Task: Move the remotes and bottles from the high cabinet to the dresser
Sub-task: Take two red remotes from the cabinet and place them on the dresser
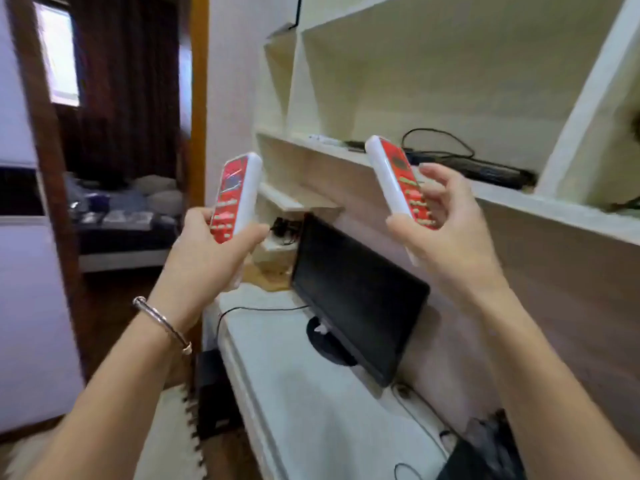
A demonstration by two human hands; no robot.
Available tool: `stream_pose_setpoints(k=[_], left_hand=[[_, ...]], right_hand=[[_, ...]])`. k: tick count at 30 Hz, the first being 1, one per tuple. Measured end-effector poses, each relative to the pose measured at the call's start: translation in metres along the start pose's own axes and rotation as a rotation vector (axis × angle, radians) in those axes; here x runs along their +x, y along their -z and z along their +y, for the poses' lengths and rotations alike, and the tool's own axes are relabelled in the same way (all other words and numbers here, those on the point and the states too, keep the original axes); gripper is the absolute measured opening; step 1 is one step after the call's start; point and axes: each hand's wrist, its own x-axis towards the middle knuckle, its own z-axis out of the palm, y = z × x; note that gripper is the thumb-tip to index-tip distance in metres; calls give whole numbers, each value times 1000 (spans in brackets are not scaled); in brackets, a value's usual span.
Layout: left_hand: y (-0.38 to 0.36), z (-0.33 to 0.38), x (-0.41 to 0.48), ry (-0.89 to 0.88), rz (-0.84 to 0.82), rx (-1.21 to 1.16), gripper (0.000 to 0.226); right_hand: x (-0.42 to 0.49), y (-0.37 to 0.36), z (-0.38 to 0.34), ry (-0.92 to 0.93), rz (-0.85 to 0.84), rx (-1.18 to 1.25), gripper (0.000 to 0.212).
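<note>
a person's two bare arms reach forward, each hand holding one red and white remote upright in the air. the left hand [207, 251], with a silver bracelet [162, 323] on its wrist, has its fingers [197, 216] wrapped firmly around the lower half of the left remote [235, 195]. the right hand [446, 233] holds the right remote [398, 181] more loosely: the thumb and a few fingers pinch its lower part while the other fingers are spread away from it.

both remotes are clear of the high cabinet [433, 81], a pale open shelf unit on the right, where dark cables and a long black box [485, 169] lie on a shelf. below is a white bench [294, 393], likely the dresser, carrying a black monitor [356, 296] and trailing wires. a doorway on the left shows a bed in another room.

the picture is blurred, which suggests quick motion. the main risk seems to be the right remote slipping from its light pinch, or either remote striking the monitor or catching a wire when set down.
</note>
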Motion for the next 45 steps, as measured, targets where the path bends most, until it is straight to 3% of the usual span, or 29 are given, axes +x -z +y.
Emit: stream_pose_setpoints(k=[5,9,12,18,20,22,25,27,33,37,45], left_hand=[[122,-114,-116,438,236,250,38],[209,-172,-227,747,426,358,39],[256,-201,-313,979,537,360,39],[332,-236,-449,1340,783,243,61],[362,-245,-473,1391,879,201,62],[401,-257,-489,1407,975,177,47],[470,-274,-499,1379,1010,167,25],[514,-277,-498,1358,1050,161,27],[621,-295,-490,1351,1150,162,39],[662,-321,-479,1398,1206,106,25],[765,-386,-423,1543,1382,21,26]], right_hand=[[-102,-133,60,-276,-422,218,58],[-203,-216,70,-484,-784,246,72],[-276,-259,71,-630,-1014,221,69],[-392,-332,47,-662,-1311,-8,60],[-420,-367,27,-624,-1373,-48,54],[-444,-408,0,-553,-1431,-85,39],[-472,-473,-47,-449,-1506,-94,32],[-484,-513,-81,-380,-1556,-85,30],[-507,-618,-160,-326,-1618,-7,34],[-511,-691,-179,-310,-1643,-61,34],[-518,-882,-229,-243,-1797,-179,46]])
